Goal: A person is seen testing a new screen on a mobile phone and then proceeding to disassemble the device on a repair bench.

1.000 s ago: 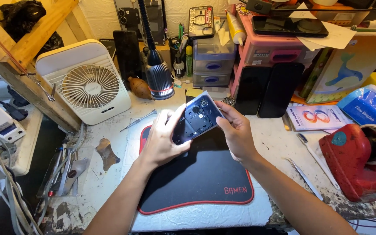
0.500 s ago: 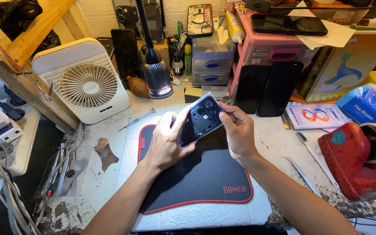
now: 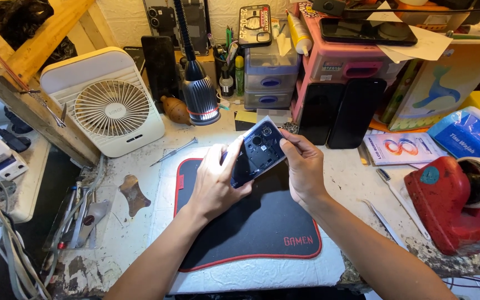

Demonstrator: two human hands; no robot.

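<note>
Phone (image 3: 258,153) raised a little and tilted more steeply than half a second ago, open back with camera cutouts facing up toward the lamp (image 3: 200,97); probably turned to catch the light for a look inside. Left hand (image 3: 215,183) wrapped around lower end of phone, fingers curled narrow against its left edge, thumb side hidden behind the body. Right hand (image 3: 302,166) pinching the upper right corner, fingertips closed tight on the rim. Phone held in air above far edge of black mat (image 3: 251,233), not touching it. Mat on white cloth near front edge of worktop (image 3: 140,222), bare and wide under the hands. Left of mat: small screwdriver (image 3: 174,150) near its far-left corner, white desk fan (image 3: 109,108) further back. Right of mat: tweezers (image 3: 384,222) and toothbrush (image 3: 395,194) just beside the right forearm, red tape dispenser (image 3: 445,205) near right edge of worktop. Two dark phones (image 3: 340,111) leaning upright just behind the right hand, so little space toward the back. Free space mostly straight down onto mat and toward front edge.
</note>
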